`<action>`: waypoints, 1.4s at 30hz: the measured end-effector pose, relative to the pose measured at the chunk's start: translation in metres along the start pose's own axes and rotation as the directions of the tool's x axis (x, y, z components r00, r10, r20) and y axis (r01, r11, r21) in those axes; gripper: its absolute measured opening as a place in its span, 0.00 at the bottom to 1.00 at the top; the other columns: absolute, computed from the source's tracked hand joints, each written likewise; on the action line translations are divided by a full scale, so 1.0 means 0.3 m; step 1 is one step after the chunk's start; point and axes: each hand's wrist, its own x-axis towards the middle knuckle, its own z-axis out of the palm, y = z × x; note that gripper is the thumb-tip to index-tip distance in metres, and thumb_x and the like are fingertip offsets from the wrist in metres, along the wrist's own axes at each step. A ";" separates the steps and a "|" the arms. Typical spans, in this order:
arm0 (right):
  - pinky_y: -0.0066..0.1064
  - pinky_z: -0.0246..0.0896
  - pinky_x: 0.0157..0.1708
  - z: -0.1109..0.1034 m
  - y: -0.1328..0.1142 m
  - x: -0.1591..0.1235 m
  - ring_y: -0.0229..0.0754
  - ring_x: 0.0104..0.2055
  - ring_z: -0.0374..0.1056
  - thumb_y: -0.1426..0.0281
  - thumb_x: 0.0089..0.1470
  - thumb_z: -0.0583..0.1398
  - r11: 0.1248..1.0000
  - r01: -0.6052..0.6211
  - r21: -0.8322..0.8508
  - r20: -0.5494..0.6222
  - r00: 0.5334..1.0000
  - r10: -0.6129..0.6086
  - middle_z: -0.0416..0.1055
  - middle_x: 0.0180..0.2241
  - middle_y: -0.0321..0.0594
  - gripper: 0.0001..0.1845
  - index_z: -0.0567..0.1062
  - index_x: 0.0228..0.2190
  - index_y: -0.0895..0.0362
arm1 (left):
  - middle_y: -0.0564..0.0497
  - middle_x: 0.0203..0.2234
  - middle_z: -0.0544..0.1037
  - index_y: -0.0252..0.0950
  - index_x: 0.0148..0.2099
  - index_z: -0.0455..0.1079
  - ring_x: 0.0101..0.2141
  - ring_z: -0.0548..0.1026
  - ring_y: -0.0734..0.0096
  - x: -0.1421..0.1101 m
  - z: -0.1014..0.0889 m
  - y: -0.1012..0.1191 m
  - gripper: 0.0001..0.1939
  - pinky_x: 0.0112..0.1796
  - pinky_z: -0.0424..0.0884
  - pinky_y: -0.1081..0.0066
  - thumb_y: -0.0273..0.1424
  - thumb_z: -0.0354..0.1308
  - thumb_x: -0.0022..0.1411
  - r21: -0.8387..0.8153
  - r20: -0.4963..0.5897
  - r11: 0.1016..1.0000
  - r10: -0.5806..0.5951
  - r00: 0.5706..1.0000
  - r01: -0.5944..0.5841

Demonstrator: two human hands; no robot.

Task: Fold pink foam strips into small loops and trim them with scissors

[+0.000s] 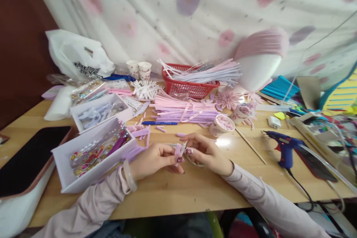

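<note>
My left hand (156, 160) pinches a short pink strip piece (178, 150) between thumb and fingers, just above the wooden table (195, 189). My right hand (205, 150) meets it from the right, its fingertips closed on the same small pink piece. Scissors seem to lie under my hands, mostly hidden. A pale bangle sits on my left wrist. A heap of long pink strips (181, 109) lies just beyond, with a blue pen (158, 123) beside it and a small cup of pink bits (221, 124) near my right hand.
White trays of stickers and beads (95, 152) stand at left, beside a dark phone (28, 156). A red basket of strips (189, 81) and a white foam head (258, 67) sit at the back. A blue glue gun (284, 148) and its cord lie right.
</note>
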 end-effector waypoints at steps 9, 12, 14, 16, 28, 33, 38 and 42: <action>0.19 0.59 0.14 0.042 0.067 0.021 0.29 0.15 0.62 0.60 0.46 0.63 0.929 -0.054 0.366 -0.093 0.991 0.094 0.68 0.18 0.32 0.16 0.68 0.27 0.60 | 0.46 0.32 0.80 0.31 0.42 0.75 0.32 0.77 0.67 0.033 0.049 0.007 0.15 0.34 0.71 0.72 0.36 0.55 0.58 0.233 -0.089 0.971 0.079 0.993 -0.056; 0.20 0.61 0.14 0.031 0.067 0.027 0.30 0.16 0.64 0.62 0.44 0.65 0.895 -0.016 0.447 -0.143 0.986 0.089 0.70 0.19 0.34 0.16 0.67 0.26 0.60 | 0.48 0.33 0.80 0.34 0.43 0.75 0.32 0.76 0.68 0.041 0.048 -0.001 0.14 0.35 0.71 0.73 0.35 0.54 0.59 0.354 -0.239 0.931 0.186 0.953 -0.093; 0.20 0.62 0.15 0.028 0.060 0.028 0.30 0.17 0.65 0.63 0.42 0.66 0.863 0.005 0.505 -0.157 0.984 0.086 0.71 0.19 0.34 0.16 0.68 0.26 0.60 | 0.49 0.31 0.80 0.35 0.43 0.76 0.32 0.76 0.68 0.044 0.046 -0.010 0.14 0.35 0.71 0.73 0.35 0.55 0.59 0.443 -0.312 0.891 0.258 0.914 -0.100; 0.20 0.63 0.16 0.027 0.053 0.028 0.32 0.19 0.67 0.64 0.40 0.67 0.837 0.014 0.548 -0.179 0.979 0.101 0.72 0.20 0.35 0.16 0.68 0.25 0.61 | 0.50 0.30 0.80 0.36 0.42 0.76 0.31 0.76 0.67 0.046 0.045 -0.018 0.14 0.34 0.72 0.73 0.35 0.55 0.58 0.515 -0.356 0.851 0.322 0.877 -0.104; 0.23 0.66 0.24 0.034 0.055 0.028 0.33 0.22 0.69 0.65 0.38 0.68 0.839 0.049 0.543 -0.351 0.920 0.173 0.74 0.23 0.37 0.14 0.75 0.25 0.62 | 0.48 0.32 0.81 0.36 0.41 0.77 0.31 0.78 0.64 0.053 0.059 -0.041 0.15 0.36 0.75 0.69 0.37 0.59 0.53 0.410 -0.434 0.900 0.333 0.837 -0.145; 0.26 0.67 0.27 0.009 0.043 0.025 0.34 0.24 0.70 0.66 0.41 0.67 0.911 0.188 0.367 -0.434 0.901 -0.010 0.74 0.25 0.37 0.12 0.72 0.27 0.59 | 0.47 0.30 0.81 0.34 0.39 0.78 0.31 0.78 0.62 0.063 0.059 -0.029 0.18 0.35 0.75 0.69 0.40 0.62 0.49 0.277 -0.454 0.951 0.253 0.854 -0.134; 0.32 0.67 0.33 -0.199 -0.067 -0.043 0.38 0.30 0.71 0.68 0.47 0.63 0.934 0.280 -0.222 -0.498 0.791 -0.355 0.73 0.28 0.37 0.15 0.67 0.38 0.55 | 0.47 0.28 0.81 0.33 0.39 0.77 0.30 0.78 0.63 0.059 0.054 -0.038 0.21 0.34 0.75 0.69 0.42 0.64 0.45 0.140 -0.465 0.986 0.150 0.873 -0.095; 0.36 0.66 0.37 -0.371 -0.172 -0.120 0.41 0.33 0.71 0.67 0.49 0.62 0.797 0.049 -0.602 -0.489 0.767 -0.416 0.73 0.31 0.41 0.12 0.68 0.35 0.57 | 0.46 0.29 0.81 0.32 0.39 0.77 0.31 0.78 0.63 0.048 0.049 -0.041 0.23 0.34 0.75 0.68 0.44 0.64 0.45 0.112 -0.429 0.991 0.117 0.896 -0.076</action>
